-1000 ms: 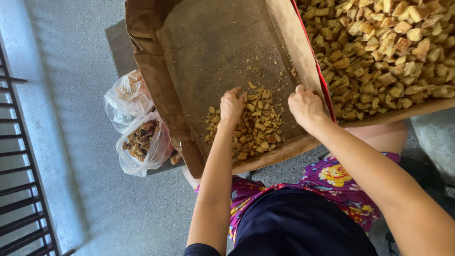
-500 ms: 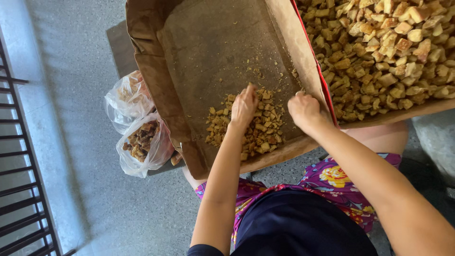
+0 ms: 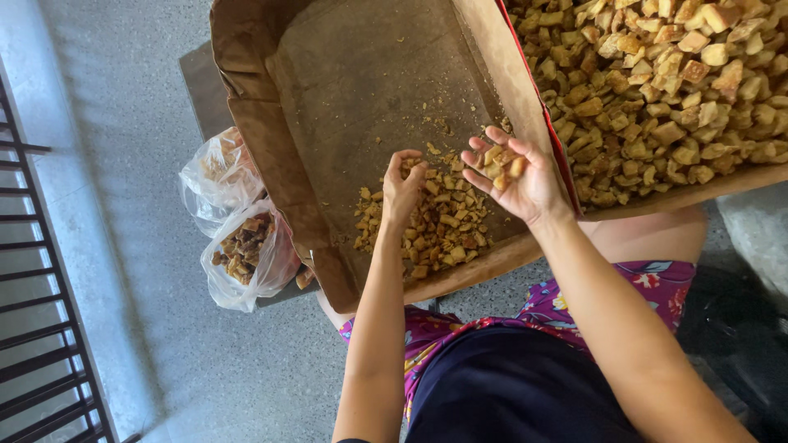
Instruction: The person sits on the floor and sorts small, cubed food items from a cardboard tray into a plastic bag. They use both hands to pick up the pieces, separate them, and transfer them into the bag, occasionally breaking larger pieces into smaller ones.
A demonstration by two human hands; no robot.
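Observation:
A brown cardboard tray (image 3: pixel 345 90) lies in front of me with a small heap of golden fried pieces (image 3: pixel 435 226) at its near end. My right hand (image 3: pixel 509 176) is raised palm up above that heap, cupping a few pieces. My left hand (image 3: pixel 402 189) hovers over the heap with its fingers pinched together on some pieces. To the right, a second cardboard tray (image 3: pixel 739 184) is filled with many larger golden chunks (image 3: pixel 657 90).
Two clear plastic bags (image 3: pixel 242 246) with darker bits lie left of the tray on a low dark board (image 3: pixel 205 82). A black metal railing (image 3: pixel 33 271) runs along the left edge. The grey speckled floor (image 3: pixel 123 123) surrounds everything. A flowered cloth (image 3: pixel 574 308) covers my lap.
Both hands have lifted off the heap. My right hand turned palm up with pieces in it, and my left hand rose with pinched fingers.

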